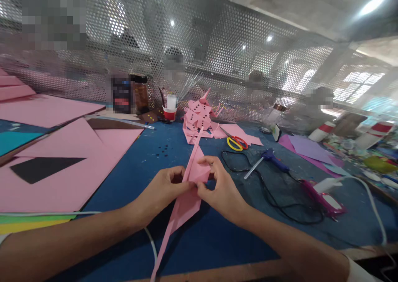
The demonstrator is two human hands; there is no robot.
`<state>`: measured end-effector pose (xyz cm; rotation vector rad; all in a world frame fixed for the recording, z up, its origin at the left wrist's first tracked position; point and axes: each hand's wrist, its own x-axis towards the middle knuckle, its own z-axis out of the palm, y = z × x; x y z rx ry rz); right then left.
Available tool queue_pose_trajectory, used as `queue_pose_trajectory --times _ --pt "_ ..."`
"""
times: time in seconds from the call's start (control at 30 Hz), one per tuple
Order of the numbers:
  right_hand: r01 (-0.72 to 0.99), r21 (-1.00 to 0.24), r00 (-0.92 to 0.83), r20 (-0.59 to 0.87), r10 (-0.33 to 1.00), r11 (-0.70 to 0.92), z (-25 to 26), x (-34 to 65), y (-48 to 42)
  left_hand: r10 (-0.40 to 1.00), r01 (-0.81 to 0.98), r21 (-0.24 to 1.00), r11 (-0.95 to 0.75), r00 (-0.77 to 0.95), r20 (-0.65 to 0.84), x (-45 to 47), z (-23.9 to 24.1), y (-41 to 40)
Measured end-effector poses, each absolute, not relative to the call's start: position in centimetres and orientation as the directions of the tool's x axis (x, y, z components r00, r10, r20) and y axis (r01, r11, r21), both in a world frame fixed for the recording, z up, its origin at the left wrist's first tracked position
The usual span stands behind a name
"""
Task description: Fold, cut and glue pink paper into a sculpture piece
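Observation:
Above the blue table, both hands grip a folded pink paper piece (186, 209), long and narrow, with a thin strip along its left edge. My left hand (166, 191) pinches that strip side near the middle, thumb in front. My right hand (219, 189) has its thumb and fingers closed on a small folded flap at the right side. Beyond the paper stands a pink paper figure (197, 114) with black dots and pointed parts. Several small black dots (163, 149) lie on the table left of it.
Scissors (235, 143) with yellow and red handles lie past my right hand. A blue glue gun (275, 161) and black cord are to the right. Pink sheets (71, 191) cover the left side. A red-and-white cup (169, 113) and a brown jar (141, 95) stand by the perforated screen.

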<state>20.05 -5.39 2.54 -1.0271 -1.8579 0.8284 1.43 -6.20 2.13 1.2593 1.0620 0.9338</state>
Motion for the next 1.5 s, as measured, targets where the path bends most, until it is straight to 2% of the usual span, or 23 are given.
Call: queue_pose_trajectory --times 0.23,0.7,0.87,1.0,1.07,1.13,1.17,1.33,1.5 --pt "0.249 -0.864 -0.325 0.352 0.878 0.439 2.4 20.4 -5.0 0.962 -0.005 0.992 0.123 0.245 -0.118 1.3 2.4 -5.9" --pt "0.295 -0.857 -0.220 0.370 0.903 0.423 2.3 21.5 -4.0 0.935 0.010 0.972 0.235 0.269 -0.229 1.0 3.2 -6.0" --pt "0.353 -0.830 -0.217 0.377 0.901 0.432 2.4 21.9 -3.7 0.943 0.012 0.977 0.212 0.262 -0.207 0.6 2.6 -5.4" --pt "0.447 -0.713 -0.160 0.531 0.832 0.541 3.0 23.3 -2.1 0.937 0.048 0.980 0.195 0.285 -0.201 0.1 2.0 -4.7" --pt "0.591 -0.622 -0.124 0.560 0.819 0.514 3.6 24.7 -0.1 0.929 0.089 0.979 0.186 0.307 -0.205 -0.3 1.7 -4.2" --pt "0.833 -0.419 -0.119 0.503 0.856 0.362 4.5 26.5 2.3 0.938 0.177 0.976 0.130 0.298 -0.179 -0.8 1.3 -3.5" --pt "0.872 -0.379 -0.098 0.483 0.870 0.309 4.9 27.5 3.6 0.942 0.245 0.965 0.097 0.292 -0.168 -1.0 1.2 -3.2" --pt "0.968 -0.224 -0.034 0.321 0.946 0.111 6.3 31.1 9.4 0.931 0.422 0.906 -0.020 0.339 -0.137 -1.7 1.1 -2.2" --pt "0.998 -0.067 0.016 0.118 0.993 -0.008 5.5 31.4 12.4 0.923 0.471 0.875 -0.107 0.374 -0.088 -1.8 1.8 -2.5"
